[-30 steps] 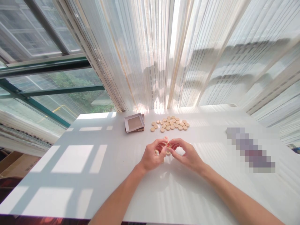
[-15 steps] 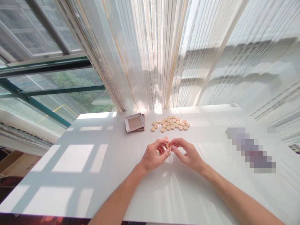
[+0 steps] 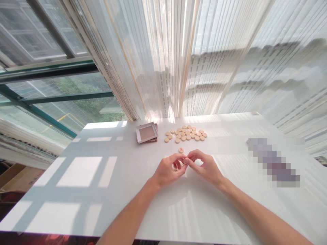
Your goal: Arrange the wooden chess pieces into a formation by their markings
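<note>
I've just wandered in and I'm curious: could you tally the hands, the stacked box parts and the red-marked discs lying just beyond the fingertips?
Left hand and right hand: 2
Pale tray and brown box part beneath: 2
Red-marked disc: 1
Total: 5

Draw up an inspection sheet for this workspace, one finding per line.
Surface: white table, sunlit patches at its left.
Job's things: round pieces clustered towards the far edge; one red-marked piece lies nearer.
Clutter: shallow tray askew on a darker box, left of the cluster; pixelated item at right, unidentifiable.
Hands: left hand and right hand, fingertips together; anything pinched there is hidden.
Cables: nothing seen.
Surroundings: window and cardboard box at left, curtain beyond table.
</note>
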{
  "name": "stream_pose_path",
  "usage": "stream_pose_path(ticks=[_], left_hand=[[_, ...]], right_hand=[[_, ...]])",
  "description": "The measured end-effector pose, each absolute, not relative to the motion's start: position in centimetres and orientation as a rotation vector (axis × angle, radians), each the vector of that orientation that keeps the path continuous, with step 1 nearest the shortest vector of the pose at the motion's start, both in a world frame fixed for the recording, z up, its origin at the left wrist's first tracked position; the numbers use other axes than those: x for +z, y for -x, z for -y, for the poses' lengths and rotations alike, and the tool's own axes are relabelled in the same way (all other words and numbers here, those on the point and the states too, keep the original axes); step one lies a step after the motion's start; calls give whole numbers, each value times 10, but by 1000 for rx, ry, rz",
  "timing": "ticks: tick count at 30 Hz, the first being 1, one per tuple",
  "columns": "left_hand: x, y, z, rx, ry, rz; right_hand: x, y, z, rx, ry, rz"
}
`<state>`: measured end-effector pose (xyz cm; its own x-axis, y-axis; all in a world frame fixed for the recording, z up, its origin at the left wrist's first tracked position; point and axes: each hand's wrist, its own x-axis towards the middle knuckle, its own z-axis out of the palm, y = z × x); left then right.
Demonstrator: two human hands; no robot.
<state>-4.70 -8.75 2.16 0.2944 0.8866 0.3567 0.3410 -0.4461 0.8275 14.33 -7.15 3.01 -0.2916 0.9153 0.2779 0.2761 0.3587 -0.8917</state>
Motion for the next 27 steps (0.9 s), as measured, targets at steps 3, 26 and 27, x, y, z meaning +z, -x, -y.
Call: stream_pose_path(ticks=[3,26,27], left_hand=[[20,47,87,1110,-1921,-1069],[29,50,86,1114,-1743,-1120],[29,50,86,1108,-1730,-1124]], right_hand=[[31,-143,72,936,1068,1780],[32,-142,73,939,850,1820],[32,-142,73,934,848,1823]])
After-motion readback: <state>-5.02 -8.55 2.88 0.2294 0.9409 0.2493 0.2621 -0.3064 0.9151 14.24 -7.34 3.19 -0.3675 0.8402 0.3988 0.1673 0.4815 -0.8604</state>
